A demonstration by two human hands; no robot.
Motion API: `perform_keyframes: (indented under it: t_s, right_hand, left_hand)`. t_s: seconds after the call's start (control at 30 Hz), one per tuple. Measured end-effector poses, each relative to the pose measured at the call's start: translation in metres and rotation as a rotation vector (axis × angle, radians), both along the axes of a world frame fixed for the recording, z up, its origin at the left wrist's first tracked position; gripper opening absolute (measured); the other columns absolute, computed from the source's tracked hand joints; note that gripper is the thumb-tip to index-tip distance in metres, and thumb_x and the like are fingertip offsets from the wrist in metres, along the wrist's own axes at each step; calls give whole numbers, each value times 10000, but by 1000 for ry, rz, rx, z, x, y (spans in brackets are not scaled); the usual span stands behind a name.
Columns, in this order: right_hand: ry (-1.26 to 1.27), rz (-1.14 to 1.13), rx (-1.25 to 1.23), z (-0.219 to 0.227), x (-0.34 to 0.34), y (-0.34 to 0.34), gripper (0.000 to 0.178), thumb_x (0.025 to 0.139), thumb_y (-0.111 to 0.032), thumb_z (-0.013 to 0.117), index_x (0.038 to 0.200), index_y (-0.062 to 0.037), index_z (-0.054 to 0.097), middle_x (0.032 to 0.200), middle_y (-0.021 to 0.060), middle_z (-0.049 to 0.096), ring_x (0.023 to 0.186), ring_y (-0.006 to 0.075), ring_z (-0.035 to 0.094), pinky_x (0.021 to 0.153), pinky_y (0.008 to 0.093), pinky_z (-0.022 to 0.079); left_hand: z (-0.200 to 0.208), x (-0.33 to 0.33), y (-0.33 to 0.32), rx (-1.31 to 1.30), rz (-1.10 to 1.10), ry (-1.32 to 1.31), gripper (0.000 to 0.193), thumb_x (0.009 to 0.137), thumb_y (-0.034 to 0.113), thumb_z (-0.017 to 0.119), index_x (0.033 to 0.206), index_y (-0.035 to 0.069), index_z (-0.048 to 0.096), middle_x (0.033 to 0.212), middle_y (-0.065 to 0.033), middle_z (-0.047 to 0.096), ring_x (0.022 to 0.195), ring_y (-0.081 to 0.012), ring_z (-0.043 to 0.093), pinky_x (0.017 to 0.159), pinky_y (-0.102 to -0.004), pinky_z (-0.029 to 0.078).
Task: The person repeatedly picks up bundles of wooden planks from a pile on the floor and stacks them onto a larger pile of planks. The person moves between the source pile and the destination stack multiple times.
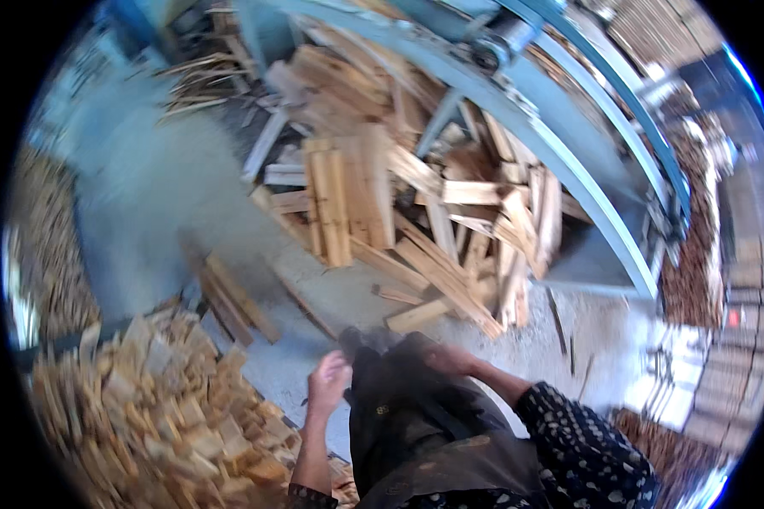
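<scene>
The head view looked down on a person in a dark apron (416, 424), both hands drawn in close at the waist. The left hand (329, 382) was loosely curled with nothing visible in it; the right hand (448, 359) lay against the apron's top edge, and whether it gripped the cloth could not be told through the blur. The hands were near each other but apart. The nearest wood was the heap of short offcuts (161, 407) just beside the left forearm. It would probably pay to take pieces from the top of that heap, since loose blocks underneath could slide. Ahead, a jumbled pile of longer boards (399, 212) lay under a blue metal frame (569, 161), and stray slats (233, 301) on the concrete floor (153, 187) cluttered the footing between.
</scene>
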State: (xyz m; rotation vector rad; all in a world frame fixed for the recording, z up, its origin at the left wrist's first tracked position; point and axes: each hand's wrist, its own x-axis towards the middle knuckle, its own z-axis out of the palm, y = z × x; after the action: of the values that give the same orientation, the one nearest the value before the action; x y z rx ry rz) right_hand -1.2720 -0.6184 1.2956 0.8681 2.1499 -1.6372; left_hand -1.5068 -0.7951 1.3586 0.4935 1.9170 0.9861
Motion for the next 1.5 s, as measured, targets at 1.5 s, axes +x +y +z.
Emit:
perform_keyframes:
  t_s: [1.5]
  right_hand:
    - [32, -481, -3, -349, -344, 318, 203, 748, -47, 617, 950, -26, 597, 862, 57, 636, 785, 139, 609, 705, 277, 495]
  left_hand:
    - [-438, -395, 313, -43, 43, -226, 520, 773, 113, 627, 1235, 59, 395, 1093, -48, 487, 1004, -159, 488, 809, -282, 451]
